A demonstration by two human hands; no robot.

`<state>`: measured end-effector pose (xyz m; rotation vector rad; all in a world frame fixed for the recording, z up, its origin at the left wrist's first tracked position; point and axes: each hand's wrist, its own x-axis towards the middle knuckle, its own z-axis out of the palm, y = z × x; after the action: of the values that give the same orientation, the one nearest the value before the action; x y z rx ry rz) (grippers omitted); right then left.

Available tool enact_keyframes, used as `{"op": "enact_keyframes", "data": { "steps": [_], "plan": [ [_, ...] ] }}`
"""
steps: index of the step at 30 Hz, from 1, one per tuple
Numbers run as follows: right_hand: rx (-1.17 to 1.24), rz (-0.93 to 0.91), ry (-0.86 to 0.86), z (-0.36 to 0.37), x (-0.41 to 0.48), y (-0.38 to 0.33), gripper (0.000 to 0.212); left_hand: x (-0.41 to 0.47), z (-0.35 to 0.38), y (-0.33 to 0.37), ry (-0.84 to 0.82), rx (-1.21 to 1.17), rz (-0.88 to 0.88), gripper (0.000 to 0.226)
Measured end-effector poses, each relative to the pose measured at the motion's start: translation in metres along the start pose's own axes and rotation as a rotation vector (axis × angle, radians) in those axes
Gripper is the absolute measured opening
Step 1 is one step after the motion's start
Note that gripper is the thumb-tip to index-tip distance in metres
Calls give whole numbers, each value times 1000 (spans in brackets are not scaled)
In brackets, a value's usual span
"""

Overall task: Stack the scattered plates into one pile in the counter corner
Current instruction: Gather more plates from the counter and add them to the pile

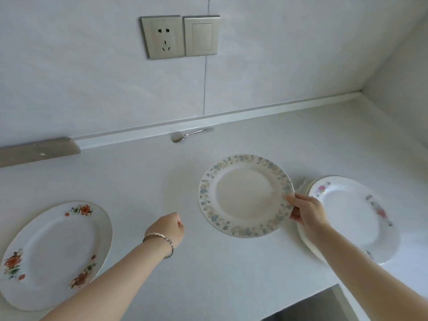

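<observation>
A round plate with a blue-grey leaf border (245,195) is held tilted above the white counter (208,262); my right hand (305,210) pinches its right rim. Just right of it lies a pile of white plates (349,216) whose top plate has pink flowers; my right forearm crosses its left edge. A large oval plate with red flowers (55,253) lies flat at the far left. My left hand (168,229), with a bracelet at the wrist, hovers over the counter between the oval plate and the held plate, fingers curled and holding nothing.
A metal spoon (185,136) lies by the back wall's ledge. A socket and switch (180,37) are on the tiled wall. A grey metal strip (37,151) sits at the back left. The side wall meets the counter at the far right. A dark gap (312,306) opens at the front edge.
</observation>
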<state>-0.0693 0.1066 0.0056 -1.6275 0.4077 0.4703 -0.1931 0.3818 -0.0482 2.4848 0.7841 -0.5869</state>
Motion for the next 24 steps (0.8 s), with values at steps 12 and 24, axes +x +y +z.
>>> {"op": "enact_keyframes", "data": {
  "steps": [12,24],
  "plan": [
    [182,42,248,-241,7,10,20,-8,69,192,-11,24,157,23],
    [-178,41,340,-269,18,41,19,-6,80,237,20,92,121,28]
  ]
}}
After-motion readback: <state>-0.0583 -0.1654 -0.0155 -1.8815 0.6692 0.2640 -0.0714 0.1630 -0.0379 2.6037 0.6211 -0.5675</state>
